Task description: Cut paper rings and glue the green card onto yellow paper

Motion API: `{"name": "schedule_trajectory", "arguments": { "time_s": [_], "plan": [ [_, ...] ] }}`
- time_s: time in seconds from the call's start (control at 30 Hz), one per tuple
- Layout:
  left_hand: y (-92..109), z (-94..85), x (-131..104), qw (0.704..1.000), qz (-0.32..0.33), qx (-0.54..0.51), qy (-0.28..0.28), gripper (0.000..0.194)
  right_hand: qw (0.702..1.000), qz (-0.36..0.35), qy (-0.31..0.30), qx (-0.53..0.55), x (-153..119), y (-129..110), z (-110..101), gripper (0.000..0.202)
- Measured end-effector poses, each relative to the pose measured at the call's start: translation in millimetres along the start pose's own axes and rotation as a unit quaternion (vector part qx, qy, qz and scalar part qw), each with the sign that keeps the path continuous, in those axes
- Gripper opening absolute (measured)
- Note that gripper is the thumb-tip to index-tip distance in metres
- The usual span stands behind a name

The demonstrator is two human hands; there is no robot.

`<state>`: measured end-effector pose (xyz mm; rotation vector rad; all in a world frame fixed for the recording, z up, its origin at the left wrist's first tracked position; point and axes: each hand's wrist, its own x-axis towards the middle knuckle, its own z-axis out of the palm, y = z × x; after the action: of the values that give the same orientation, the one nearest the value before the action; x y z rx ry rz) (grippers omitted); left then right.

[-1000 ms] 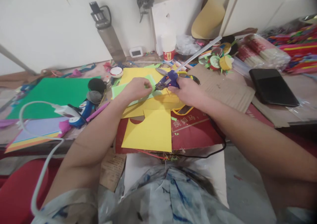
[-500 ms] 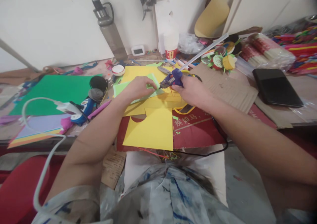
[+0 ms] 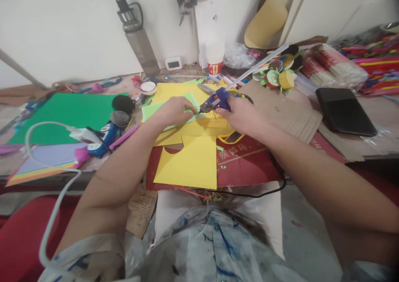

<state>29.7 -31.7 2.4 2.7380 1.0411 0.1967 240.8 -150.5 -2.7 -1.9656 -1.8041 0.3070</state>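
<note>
My right hand (image 3: 245, 115) is wrapped round a blue glue gun (image 3: 215, 101), with a long clear glue stick (image 3: 257, 68) jutting from its back. The gun's nozzle points left, close to the fingertips of my left hand (image 3: 176, 112). Those fingers are curled on a light green paper (image 3: 152, 111), holding it; their undersides are hidden. Beneath lie yellow sheets (image 3: 190, 165), one with a curved notch cut in its edge, on a red cardboard (image 3: 249, 165). Scissors with yellow handles (image 3: 230, 138) lie partly under my right hand.
A grey water bottle (image 3: 140, 45), a small white clock (image 3: 173, 63) and a paper cup (image 3: 215, 62) stand along the wall. To the left lies a green sheet (image 3: 68, 116); at right are corrugated cardboard (image 3: 286, 107) and a black phone (image 3: 344, 111). A white cable (image 3: 59, 207) hangs at left.
Both hands and the glue gun keep nearly the same pose over the light green paper. The whole view has shifted very slightly.
</note>
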Motion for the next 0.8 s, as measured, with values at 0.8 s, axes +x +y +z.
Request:
{"name": "schedule_trajectory", "arguments": {
  "time_s": [0.8],
  "plan": [
    [-2.1,-16.2,-12.9,0.984,0.093,0.057,-0.142,0.056,0.991,0.079,0.044,0.101,2.2,13.9,-20.5,0.035]
  ]
}}
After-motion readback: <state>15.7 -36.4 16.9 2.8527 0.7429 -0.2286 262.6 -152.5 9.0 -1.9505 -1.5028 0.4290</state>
